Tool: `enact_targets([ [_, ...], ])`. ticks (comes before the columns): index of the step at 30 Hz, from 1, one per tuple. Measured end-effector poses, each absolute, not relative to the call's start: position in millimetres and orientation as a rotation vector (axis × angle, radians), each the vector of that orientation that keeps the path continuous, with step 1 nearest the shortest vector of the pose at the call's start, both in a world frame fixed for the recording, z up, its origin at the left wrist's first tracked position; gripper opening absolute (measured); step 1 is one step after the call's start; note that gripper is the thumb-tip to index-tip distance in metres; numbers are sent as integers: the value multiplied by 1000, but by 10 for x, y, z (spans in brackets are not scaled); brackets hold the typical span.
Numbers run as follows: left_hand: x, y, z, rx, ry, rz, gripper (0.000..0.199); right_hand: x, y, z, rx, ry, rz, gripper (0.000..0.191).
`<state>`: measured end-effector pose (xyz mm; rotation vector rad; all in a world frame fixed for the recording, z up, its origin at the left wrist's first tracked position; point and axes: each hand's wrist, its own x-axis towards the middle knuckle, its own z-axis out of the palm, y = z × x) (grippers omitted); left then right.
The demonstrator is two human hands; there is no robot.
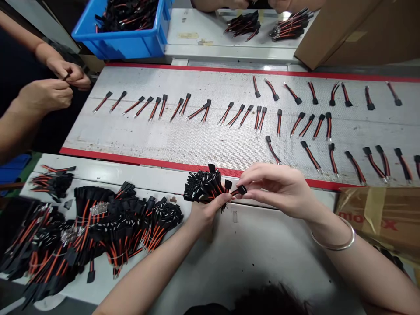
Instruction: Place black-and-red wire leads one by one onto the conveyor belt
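My left hand point(206, 214) grips a bundle of red-and-black wire leads point(201, 186) with black connectors, just above the white bench top point(229, 245). My right hand point(275, 190) pinches a single black connector point(241, 189) at the bundle's right side between thumb and fingers. A metal bangle point(331, 236) circles my right wrist. Beyond my hands, several separate leads lie spaced out on a perforated grey conveyor belt point(210, 131) with red edges. The lower ends of the bundle are hidden by my left hand.
Heaped wire bundles point(98, 232) cover the bench to my left. A co-worker's hands point(59, 81) work at the belt's left side. Across it stand a blue crate point(121, 39) of leads, a far bench with bundles point(244, 24), and cardboard boxes point(357, 30).
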<state>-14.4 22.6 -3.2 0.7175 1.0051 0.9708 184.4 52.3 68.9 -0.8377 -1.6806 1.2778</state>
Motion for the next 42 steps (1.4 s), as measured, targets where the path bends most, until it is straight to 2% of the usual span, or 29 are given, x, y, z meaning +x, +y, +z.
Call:
enact_targets([
  [7,-159,214,-24,743,1031,959,26,1850,527,669,-811,-1643,1311,14],
  [12,-162,230,0,802,1053,965,24,1784,532,571,-902,-1669,1387,24],
  [16,-146,241,14,856,1042,998,21,1623,455,475,-1010,-1610,1289,11],
  [20,-134,243,32,905,1072,1000,20,1541,386,456,-1013,-1586,1080,7],
  [29,-130,257,61,813,1036,1045,20,1668,405,603,-898,-1831,776,26],
  [35,-57,304,180,682,1052,1164,25,1661,337,732,-788,-1925,720,36],
  [38,-35,307,165,595,1045,1221,28,1731,373,788,-847,-1901,757,31],
  [42,-74,287,116,638,1069,1166,23,1940,651,580,-1232,-1494,992,7],
])
